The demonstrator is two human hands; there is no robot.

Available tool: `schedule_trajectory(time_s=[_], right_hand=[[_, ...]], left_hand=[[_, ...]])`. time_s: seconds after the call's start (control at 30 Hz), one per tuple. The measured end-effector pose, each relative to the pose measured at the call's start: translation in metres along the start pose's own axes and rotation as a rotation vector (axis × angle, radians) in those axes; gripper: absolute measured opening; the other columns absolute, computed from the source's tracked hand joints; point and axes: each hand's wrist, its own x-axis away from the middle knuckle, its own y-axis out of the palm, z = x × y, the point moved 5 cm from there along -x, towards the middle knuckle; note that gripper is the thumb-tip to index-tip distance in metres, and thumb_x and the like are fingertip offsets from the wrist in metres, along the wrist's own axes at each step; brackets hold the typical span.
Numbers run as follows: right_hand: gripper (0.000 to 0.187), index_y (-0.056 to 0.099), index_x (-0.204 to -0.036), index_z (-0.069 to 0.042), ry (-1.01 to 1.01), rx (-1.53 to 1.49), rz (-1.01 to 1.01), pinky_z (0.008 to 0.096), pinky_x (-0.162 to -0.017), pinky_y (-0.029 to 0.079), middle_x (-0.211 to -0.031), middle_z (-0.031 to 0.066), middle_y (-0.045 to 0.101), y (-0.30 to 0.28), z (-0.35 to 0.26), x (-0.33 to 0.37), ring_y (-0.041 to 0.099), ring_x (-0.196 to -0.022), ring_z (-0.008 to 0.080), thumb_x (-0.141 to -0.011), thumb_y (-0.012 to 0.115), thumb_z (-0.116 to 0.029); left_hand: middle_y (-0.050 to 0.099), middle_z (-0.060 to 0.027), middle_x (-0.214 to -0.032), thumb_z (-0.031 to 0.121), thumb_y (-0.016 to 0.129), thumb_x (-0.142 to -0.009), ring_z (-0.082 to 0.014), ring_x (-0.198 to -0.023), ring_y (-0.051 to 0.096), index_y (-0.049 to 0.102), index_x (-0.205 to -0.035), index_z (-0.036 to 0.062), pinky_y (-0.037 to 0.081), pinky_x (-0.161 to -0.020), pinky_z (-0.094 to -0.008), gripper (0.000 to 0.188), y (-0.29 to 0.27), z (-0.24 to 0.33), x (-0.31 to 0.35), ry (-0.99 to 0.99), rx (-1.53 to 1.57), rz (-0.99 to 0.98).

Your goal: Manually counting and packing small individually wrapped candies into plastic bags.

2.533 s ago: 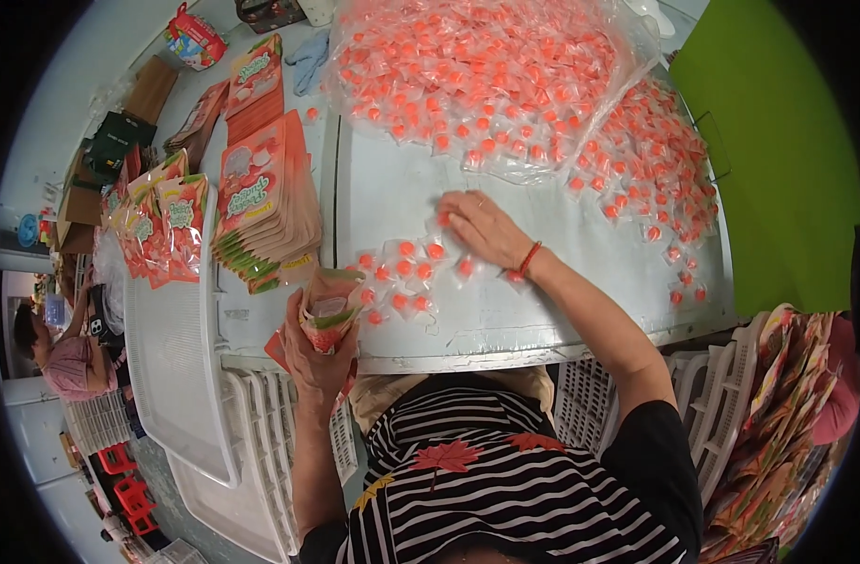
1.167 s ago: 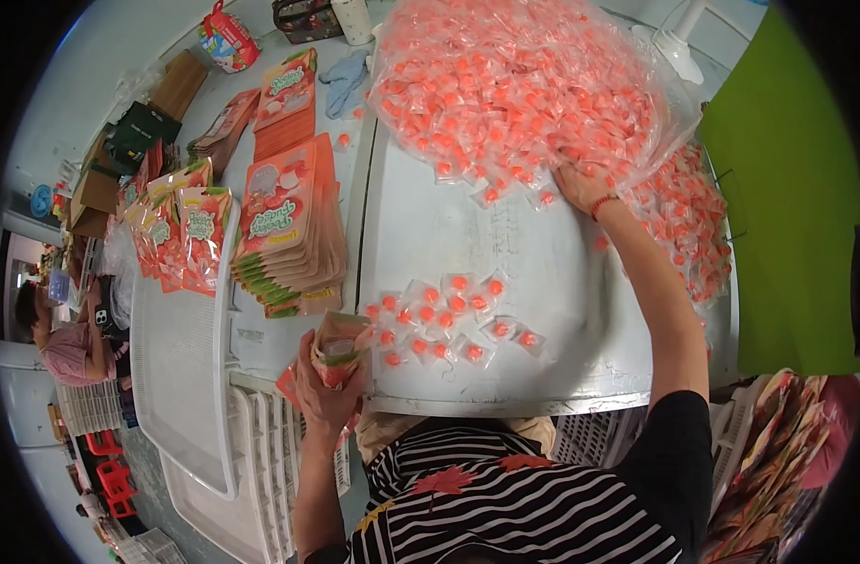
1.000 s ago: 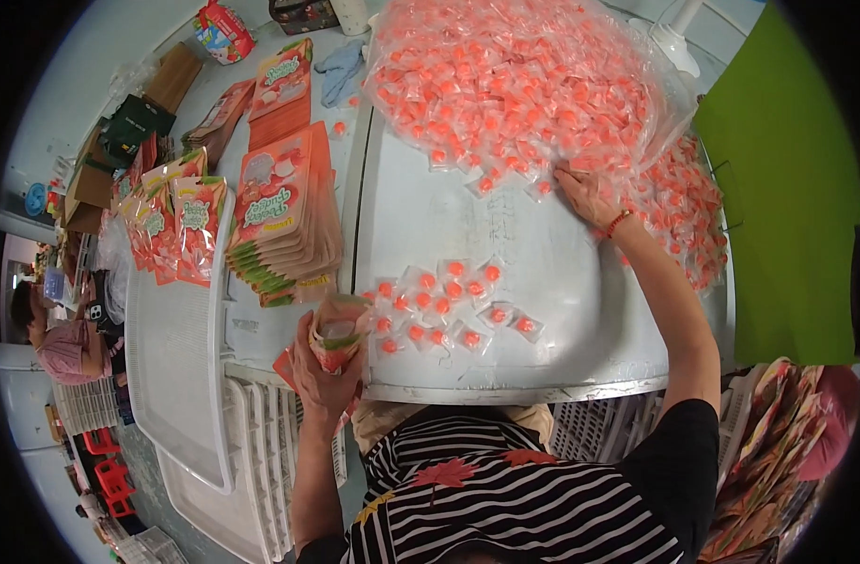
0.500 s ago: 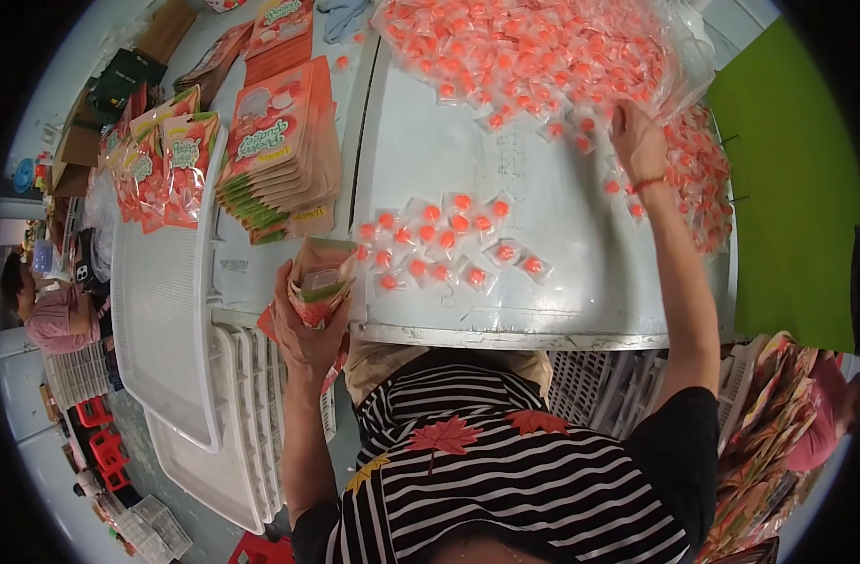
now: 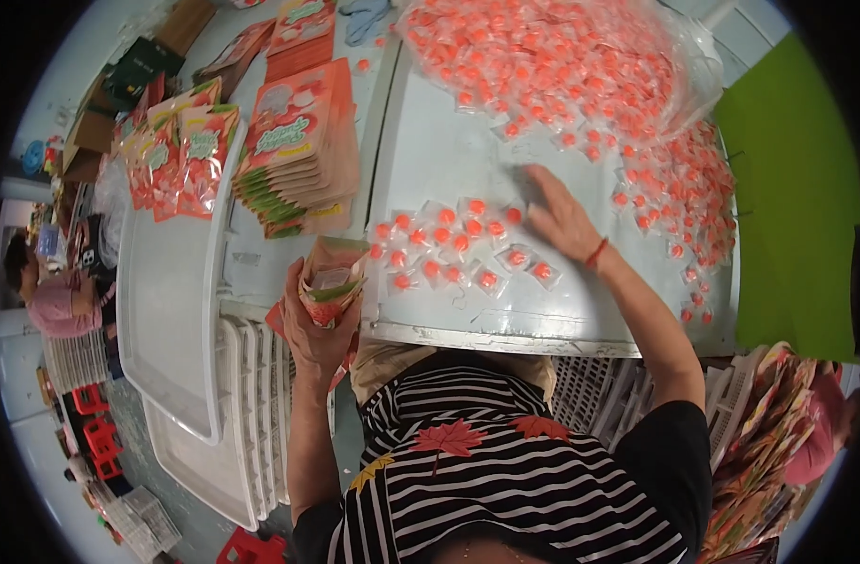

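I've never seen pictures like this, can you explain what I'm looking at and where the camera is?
There's no machine here, just a person's two bare hands. Every picture comes from one wide fisheye camera on their head, looking down, so straight edges bend near the rim. The left hand holds an open printed pouch, mouth up. The right hand, fingers outstretched, is beside a loose group of what look like clear-wrapped red candies on a pale table. Farther back lies a large clear plastic bag of them, with more spread on its right. Flat pouches are stacked at the left.
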Motion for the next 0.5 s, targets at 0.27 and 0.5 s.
schedule_trajectory(time_s=[0.27, 0.5], right_hand=[[0.076, 0.046, -0.135, -0.013, -0.190, 0.483, -0.036, 0.0599, -0.106, 0.023, -0.145, 0.0231, 0.028, 0.052, -0.069, 0.011, 0.024, -0.134, 0.0476, -0.076, 0.065, -0.057], [0.040, 0.052, -0.124, -0.003, 0.070, -0.046, 0.098, 0.0375, -0.105, 0.035, -0.127, 0.0192, 0.052, 0.032, -0.028, -0.043, 0.049, -0.120, 0.0356, -0.098, 0.042, -0.031]], left_hand=[[0.053, -0.0173, -0.124, 0.021, 0.083, -0.064, -0.0351, -0.108, 0.054, 0.040, -0.134, 0.0020, 0.042, -0.093, -0.0429, 0.085, 0.008, -0.016, 0.002, -0.111, 0.026, -0.072], [0.053, -0.0171, -0.123, 0.022, 0.083, -0.065, -0.0346, -0.107, 0.055, 0.040, -0.134, 0.0013, 0.041, -0.094, -0.0425, 0.084, 0.004, -0.010, 0.003, -0.035, -0.008, -0.050]])
